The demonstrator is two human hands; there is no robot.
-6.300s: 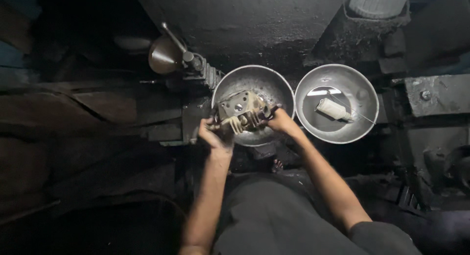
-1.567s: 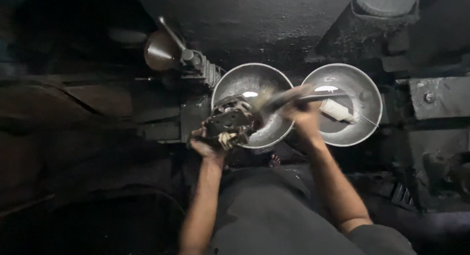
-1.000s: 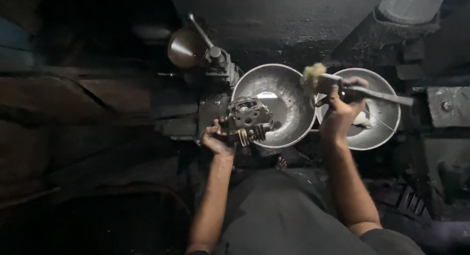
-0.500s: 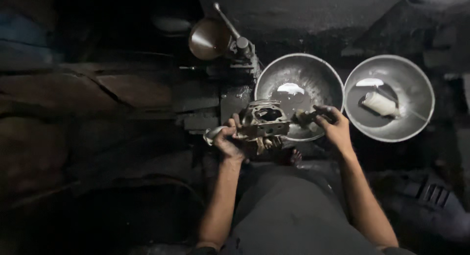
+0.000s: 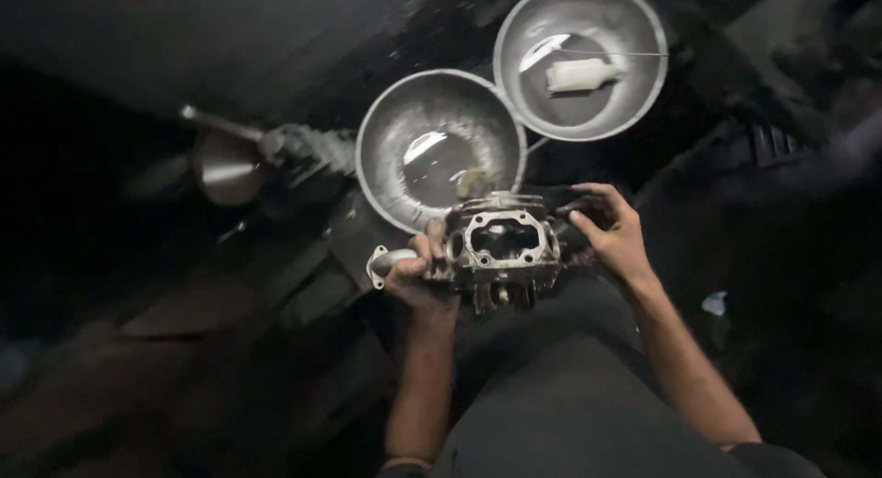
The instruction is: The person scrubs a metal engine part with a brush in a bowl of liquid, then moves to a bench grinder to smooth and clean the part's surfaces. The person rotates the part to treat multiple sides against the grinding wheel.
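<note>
I hold a grimy metal engine part (image 5: 503, 250) with a rounded opening on top, just above my lap. My left hand (image 5: 418, 276) grips its left side, where a short metal pipe stub (image 5: 384, 262) sticks out. My right hand (image 5: 614, 235) is on the right side of the part, fingers curled around a dark brush handle that is mostly hidden. The brush's pale bristles (image 5: 473, 180) show just behind the part, over the rim of the nearer steel bowl (image 5: 395, 134).
A second steel bowl (image 5: 634, 92) at the upper right holds a small white bottle (image 5: 579, 74) lying on its side. A metal funnel (image 5: 225, 166) lies on dark machinery to the left. The surroundings are dark and greasy.
My right hand swung the brush out over the right bowl, then came back to the part. The part is now turned with its opening up, and my view has moved closer.
</note>
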